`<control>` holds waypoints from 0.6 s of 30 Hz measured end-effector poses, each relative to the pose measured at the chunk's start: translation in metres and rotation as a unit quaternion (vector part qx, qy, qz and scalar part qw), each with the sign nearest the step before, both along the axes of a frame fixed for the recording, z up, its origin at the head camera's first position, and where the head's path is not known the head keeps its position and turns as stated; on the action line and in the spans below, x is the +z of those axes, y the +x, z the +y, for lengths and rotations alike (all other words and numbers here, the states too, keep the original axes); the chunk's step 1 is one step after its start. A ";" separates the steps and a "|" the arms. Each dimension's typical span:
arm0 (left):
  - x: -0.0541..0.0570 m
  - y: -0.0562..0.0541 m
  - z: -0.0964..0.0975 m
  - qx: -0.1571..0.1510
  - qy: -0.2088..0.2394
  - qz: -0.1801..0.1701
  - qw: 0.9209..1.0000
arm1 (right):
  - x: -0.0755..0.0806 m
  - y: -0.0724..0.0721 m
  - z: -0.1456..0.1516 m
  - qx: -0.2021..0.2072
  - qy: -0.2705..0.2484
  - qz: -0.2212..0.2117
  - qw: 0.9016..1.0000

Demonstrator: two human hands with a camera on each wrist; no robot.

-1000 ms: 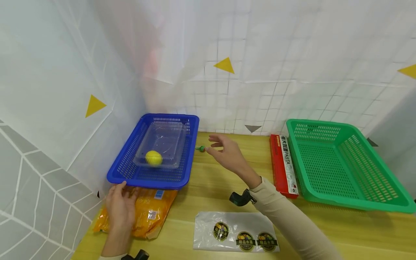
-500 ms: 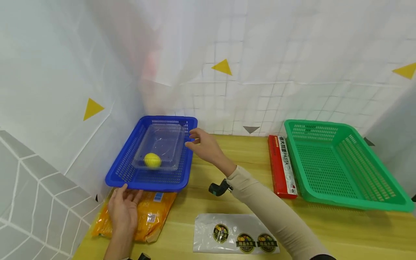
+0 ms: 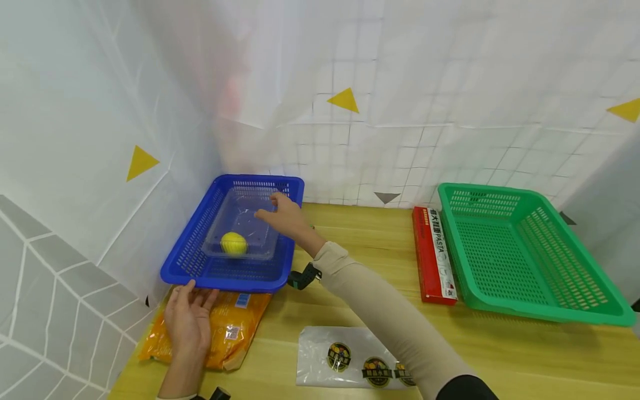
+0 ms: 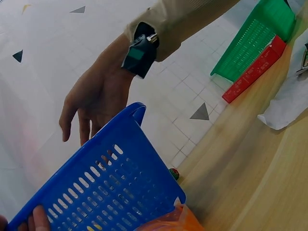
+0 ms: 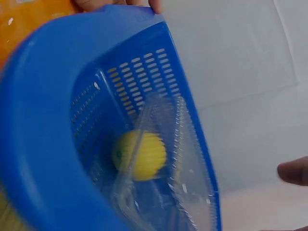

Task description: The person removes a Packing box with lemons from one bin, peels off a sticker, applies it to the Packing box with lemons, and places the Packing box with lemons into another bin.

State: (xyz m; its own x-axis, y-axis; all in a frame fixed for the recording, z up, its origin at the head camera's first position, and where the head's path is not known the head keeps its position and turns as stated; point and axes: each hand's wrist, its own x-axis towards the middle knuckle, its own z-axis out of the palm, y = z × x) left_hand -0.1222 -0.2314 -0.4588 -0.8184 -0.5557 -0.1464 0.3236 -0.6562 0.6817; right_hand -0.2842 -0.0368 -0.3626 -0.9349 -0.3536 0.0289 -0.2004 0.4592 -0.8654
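A blue slatted basket (image 3: 235, 285) stands at the back left. In it lies a clear plastic container (image 3: 247, 214), with a yellow, lemon-like fruit (image 3: 233, 243) showing at its front end; the right wrist view shows this fruit (image 5: 139, 155) partly through the plastic. My left hand (image 3: 189, 325) holds the basket's front rim, thumb at the edge and fingertips (image 4: 41, 219) against the outer wall. My right hand (image 3: 285, 216) hovers over the container's right side, fingers apart and holding nothing. Its palm faces down in the left wrist view.
An orange packet (image 3: 235, 333) lies under the basket's front edge. A red pasta box (image 3: 431, 255) leans beside a green basket (image 3: 480, 303) at the right. A clear bag with round labels (image 3: 315, 347) lies at the front. White sheeting (image 3: 400, 83) hangs behind the table.
My right hand has moved left, from above the table beside the blue basket to over the clear container. My left hand has stayed at the basket's front rim.
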 end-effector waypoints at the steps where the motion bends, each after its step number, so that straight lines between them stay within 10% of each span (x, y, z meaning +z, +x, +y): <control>1: 0.000 0.000 0.000 0.000 0.000 0.001 1.000 | -0.001 -0.001 -0.004 -0.004 -0.004 -0.012 1.000; 11: 0.000 0.000 -0.001 0.009 0.009 0.009 1.000 | -0.019 -0.005 -0.032 -0.054 -0.079 -0.137 0.986; 18: -0.001 0.000 0.000 0.009 -0.004 0.002 1.000 | -0.027 -0.004 -0.042 -0.116 -0.054 -0.143 0.981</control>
